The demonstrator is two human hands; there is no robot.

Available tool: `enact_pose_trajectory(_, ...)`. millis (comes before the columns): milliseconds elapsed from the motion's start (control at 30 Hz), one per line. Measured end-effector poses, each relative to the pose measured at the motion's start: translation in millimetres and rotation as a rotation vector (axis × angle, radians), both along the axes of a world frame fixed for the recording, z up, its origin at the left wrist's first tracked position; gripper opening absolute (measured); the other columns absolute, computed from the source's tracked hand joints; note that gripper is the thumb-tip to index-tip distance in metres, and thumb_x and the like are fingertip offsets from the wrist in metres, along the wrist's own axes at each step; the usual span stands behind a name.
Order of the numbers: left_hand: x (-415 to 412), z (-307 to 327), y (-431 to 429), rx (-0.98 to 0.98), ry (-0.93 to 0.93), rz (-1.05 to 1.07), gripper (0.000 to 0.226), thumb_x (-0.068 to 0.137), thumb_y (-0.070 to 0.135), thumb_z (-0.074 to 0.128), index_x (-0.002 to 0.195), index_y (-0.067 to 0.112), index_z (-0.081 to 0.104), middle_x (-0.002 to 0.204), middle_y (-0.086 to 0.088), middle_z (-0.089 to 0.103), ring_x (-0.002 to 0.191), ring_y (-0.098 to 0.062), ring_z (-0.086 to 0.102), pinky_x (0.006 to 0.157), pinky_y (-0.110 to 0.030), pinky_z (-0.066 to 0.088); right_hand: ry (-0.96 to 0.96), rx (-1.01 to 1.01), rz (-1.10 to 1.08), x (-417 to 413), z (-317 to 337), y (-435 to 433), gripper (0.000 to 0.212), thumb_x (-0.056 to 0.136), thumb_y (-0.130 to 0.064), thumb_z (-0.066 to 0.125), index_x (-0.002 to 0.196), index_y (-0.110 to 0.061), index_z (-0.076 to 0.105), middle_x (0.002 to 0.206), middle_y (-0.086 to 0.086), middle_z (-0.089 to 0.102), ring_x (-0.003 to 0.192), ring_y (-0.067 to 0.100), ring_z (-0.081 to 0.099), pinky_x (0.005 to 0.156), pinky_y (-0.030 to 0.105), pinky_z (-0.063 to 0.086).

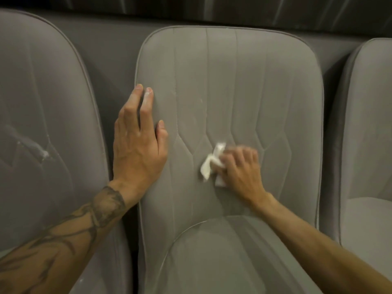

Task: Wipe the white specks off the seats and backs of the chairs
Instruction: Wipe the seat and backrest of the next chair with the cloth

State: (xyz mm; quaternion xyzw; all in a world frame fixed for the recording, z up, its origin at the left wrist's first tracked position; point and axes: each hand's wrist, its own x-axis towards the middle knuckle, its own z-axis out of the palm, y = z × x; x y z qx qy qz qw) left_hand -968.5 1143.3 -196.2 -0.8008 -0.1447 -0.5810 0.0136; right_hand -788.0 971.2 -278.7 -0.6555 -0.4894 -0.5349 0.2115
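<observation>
A grey upholstered chair back [265,85] with stitched panels fills the middle of the view, its seat [222,257] below. My right hand [241,168] grips a crumpled white tissue [212,164] and presses it on the lower middle of the back; the hand is motion-blurred. With straight fingers, my left hand [137,141] lies flat on the back's left edge. A faint white speck [201,100] shows on the back above the tissue. White smears [43,153] mark the back of the left chair [42,92].
A third grey chair [369,128] stands at the right. A dark wall [191,9] runs behind the row. Narrow dark gaps separate the chairs.
</observation>
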Motion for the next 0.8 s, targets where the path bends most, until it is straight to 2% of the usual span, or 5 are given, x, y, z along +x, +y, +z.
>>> enact_pose_trajectory(167, 0.2, -1.1, 1.7, 0.007, 0.000, 0.010, 0.058, 0.103, 0.019, 0.049, 0.156, 0.001, 0.034, 0.160, -0.022, 0.035, 0.147, -0.035, 0.037, 0.122, -0.039, 0.030, 0.186, 0.339, -0.039, -0.6, 28.7, 30.8, 0.019, 0.103, -0.035, 0.055, 0.101, -0.016, 0.051, 0.112, 0.008, 0.053, 0.097, 0.030, 0.048, 0.082, 0.041, 0.036)
enact_pose_trajectory(400, -0.7, -0.5, -1.3, 0.014, -0.003, 0.010, 0.058, 0.102, 0.014, 0.051, 0.155, -0.001, 0.036, 0.159, -0.024, 0.036, 0.147, -0.036, 0.037, 0.123, -0.043, 0.031, -0.128, -0.482, 0.099, -24.3, -93.0, -17.1, 0.025, 0.093, -0.034, 0.063, 0.108, -0.016, 0.054, 0.106, 0.007, 0.062, 0.095, 0.030, 0.059, 0.082, 0.038, 0.039)
enact_pose_trajectory(500, -0.9, 0.2, -1.4, 0.010, -0.003, 0.006, 0.058, 0.102, 0.014, 0.052, 0.155, -0.002, 0.036, 0.158, -0.024, 0.036, 0.147, -0.036, 0.037, 0.123, -0.042, 0.031, -0.107, -0.297, 0.072, -13.3, -31.4, 4.3, 0.030, 0.090, -0.031, 0.066, 0.111, -0.014, 0.052, 0.106, 0.013, 0.067, 0.095, 0.029, 0.048, 0.081, 0.040, 0.035)
enact_pose_trajectory(700, -0.4, 0.5, 0.0, 0.010, -0.018, -0.002, 0.058, 0.102, 0.015, 0.051, 0.155, -0.001, 0.036, 0.159, -0.022, 0.036, 0.146, -0.034, 0.038, 0.124, -0.039, 0.029, 0.102, 0.485, -0.101, 5.8, 179.1, 72.0, 0.030, 0.098, -0.036, 0.056, 0.093, -0.007, 0.060, 0.094, 0.018, 0.062, 0.084, 0.033, 0.054, 0.072, 0.043, 0.039)
enact_pose_trajectory(800, -0.3, -0.4, -0.6, 0.006, -0.018, -0.001, 0.058, 0.101, 0.016, 0.051, 0.155, 0.000, 0.037, 0.159, -0.022, 0.036, 0.146, -0.034, 0.038, 0.123, -0.040, 0.030, 0.142, 0.460, -0.058, -13.3, 152.0, 77.2, 0.033, 0.100, -0.036, 0.052, 0.094, -0.005, 0.062, 0.094, 0.020, 0.061, 0.085, 0.035, 0.056, 0.076, 0.044, 0.039)
